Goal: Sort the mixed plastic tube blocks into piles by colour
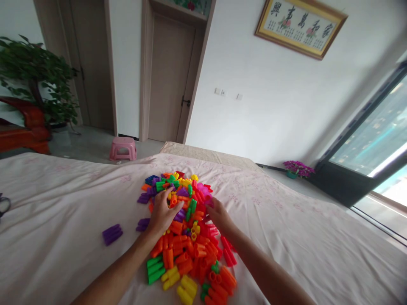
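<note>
A heap of colourful plastic bullet-shaped building blocks (184,241) lies on the pale cloth, with orange, red, purple, green and yellow pieces mixed. Over the heap's left side, my left hand (162,212) has its thumb and fingers apart around an orange block (173,200), without a visible grip. My right hand (220,215) is at the right edge, its fingers curled down beside a pink flower-like piece (203,189). What its fingertips pinch is hidden. Green blocks (191,209) lie between the hands. One purple block (112,234) rests apart on the left.
The cloth (273,237) has folds and a faint flower print. Beyond it are a pink stool (123,148), a leafy plant (34,76), a wooden seat (28,123), a door (171,76) and purple flowers (299,167). A dark-rimmed object (4,205) shows at the left edge.
</note>
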`<action>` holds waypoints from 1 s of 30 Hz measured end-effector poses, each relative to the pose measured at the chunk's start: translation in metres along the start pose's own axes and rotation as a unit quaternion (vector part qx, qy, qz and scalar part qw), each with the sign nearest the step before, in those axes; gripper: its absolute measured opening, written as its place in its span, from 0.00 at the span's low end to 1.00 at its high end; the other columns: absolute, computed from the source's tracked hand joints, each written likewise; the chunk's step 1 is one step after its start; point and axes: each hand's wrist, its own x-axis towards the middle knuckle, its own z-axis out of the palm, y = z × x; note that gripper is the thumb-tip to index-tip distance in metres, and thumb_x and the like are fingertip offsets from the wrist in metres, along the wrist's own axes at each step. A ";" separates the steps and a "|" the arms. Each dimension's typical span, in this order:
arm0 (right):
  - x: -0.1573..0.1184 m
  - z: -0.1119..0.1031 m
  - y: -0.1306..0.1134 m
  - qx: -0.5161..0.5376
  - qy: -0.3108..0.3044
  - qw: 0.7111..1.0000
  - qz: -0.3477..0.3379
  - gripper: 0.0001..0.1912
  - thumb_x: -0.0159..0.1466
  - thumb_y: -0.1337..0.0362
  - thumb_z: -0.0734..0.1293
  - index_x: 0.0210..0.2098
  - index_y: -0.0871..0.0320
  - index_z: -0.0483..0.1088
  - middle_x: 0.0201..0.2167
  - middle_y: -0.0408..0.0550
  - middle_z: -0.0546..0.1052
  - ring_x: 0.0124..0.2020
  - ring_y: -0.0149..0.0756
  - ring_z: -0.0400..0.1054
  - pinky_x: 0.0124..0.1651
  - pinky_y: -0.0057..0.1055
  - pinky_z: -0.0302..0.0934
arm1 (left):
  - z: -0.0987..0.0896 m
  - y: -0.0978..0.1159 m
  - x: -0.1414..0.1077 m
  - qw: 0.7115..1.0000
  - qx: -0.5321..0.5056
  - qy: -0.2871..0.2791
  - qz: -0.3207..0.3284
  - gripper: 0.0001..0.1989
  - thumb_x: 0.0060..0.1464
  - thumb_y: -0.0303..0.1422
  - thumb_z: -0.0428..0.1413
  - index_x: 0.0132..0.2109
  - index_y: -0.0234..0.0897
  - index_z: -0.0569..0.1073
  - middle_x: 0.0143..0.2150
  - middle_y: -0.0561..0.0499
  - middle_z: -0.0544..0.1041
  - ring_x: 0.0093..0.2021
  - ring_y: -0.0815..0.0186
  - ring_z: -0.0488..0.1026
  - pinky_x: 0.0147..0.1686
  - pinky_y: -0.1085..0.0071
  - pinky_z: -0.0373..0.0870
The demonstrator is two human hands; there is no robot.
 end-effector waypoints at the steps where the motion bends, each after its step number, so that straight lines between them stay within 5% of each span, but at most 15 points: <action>1: 0.001 0.001 -0.006 -0.030 0.012 0.999 -0.029 0.06 0.57 0.62 0.62 0.33 0.57 0.65 0.22 0.39 0.72 0.20 0.30 0.66 0.23 0.26 0.62 | 0.002 0.004 0.003 1.000 -0.009 0.002 0.001 0.28 0.49 0.43 0.60 0.56 0.37 0.71 0.56 0.40 0.70 0.60 0.52 0.65 0.62 0.53 0.60; 6: 0.000 0.001 -0.035 -0.168 0.054 0.974 -0.140 0.04 0.60 0.63 0.62 0.34 0.56 0.67 0.23 0.42 0.73 0.23 0.31 0.67 0.26 0.26 0.60 | 0.003 0.024 0.016 0.998 -0.047 -0.033 0.027 0.26 0.56 0.43 0.55 0.59 0.37 0.68 0.60 0.39 0.68 0.63 0.53 0.63 0.63 0.54 0.58; 10: -0.003 -0.023 -0.037 -0.151 0.078 0.977 -0.127 0.15 0.61 0.61 0.62 0.47 0.56 0.68 0.26 0.45 0.75 0.25 0.33 0.69 0.27 0.27 0.62 | -0.017 0.022 0.009 0.988 0.029 -0.115 0.097 0.27 0.58 0.45 0.53 0.61 0.40 0.68 0.64 0.39 0.65 0.67 0.51 0.58 0.65 0.51 0.55; 13: -0.012 -0.063 -0.015 -0.065 0.088 0.993 -0.049 0.21 0.59 0.58 0.64 0.50 0.59 0.66 0.27 0.45 0.76 0.27 0.36 0.71 0.26 0.29 0.66 | -0.046 0.010 -0.017 0.965 0.113 -0.167 0.168 0.34 0.56 0.49 0.55 0.66 0.44 0.62 0.68 0.40 0.60 0.69 0.48 0.54 0.65 0.49 0.54; 16: -0.035 -0.110 0.018 -0.002 0.105 0.994 0.023 0.27 0.56 0.55 0.67 0.51 0.60 0.64 0.27 0.47 0.77 0.29 0.38 0.73 0.27 0.31 0.67 | -0.072 -0.003 -0.056 0.933 0.200 -0.194 0.227 0.49 0.44 0.58 0.60 0.70 0.50 0.55 0.72 0.40 0.53 0.69 0.39 0.52 0.62 0.42 0.55; 20: -0.081 -0.148 0.056 0.016 0.140 0.986 0.094 0.30 0.53 0.54 0.70 0.52 0.59 0.65 0.29 0.49 0.78 0.29 0.40 0.73 0.29 0.34 0.67 | -0.082 -0.012 -0.105 0.899 0.269 -0.205 0.280 0.53 0.42 0.56 0.61 0.72 0.51 0.48 0.73 0.40 0.50 0.70 0.36 0.48 0.62 0.36 0.52; 23: -0.107 -0.143 0.065 0.027 0.119 0.986 0.112 0.29 0.55 0.53 0.69 0.52 0.58 0.65 0.26 0.46 0.76 0.25 0.37 0.70 0.28 0.33 0.64 | -0.069 -0.009 -0.119 0.894 0.277 -0.177 0.303 0.50 0.47 0.52 0.60 0.72 0.50 0.48 0.73 0.40 0.49 0.70 0.38 0.47 0.61 0.39 0.56; 30: -0.112 -0.077 0.038 0.026 0.038 0.994 0.098 0.23 0.57 0.55 0.66 0.50 0.57 0.67 0.27 0.44 0.75 0.25 0.35 0.67 0.28 0.30 0.60 | -0.036 0.006 -0.104 0.887 0.284 -0.165 0.325 0.45 0.51 0.51 0.58 0.71 0.52 0.50 0.74 0.41 0.45 0.70 0.39 0.48 0.62 0.36 0.51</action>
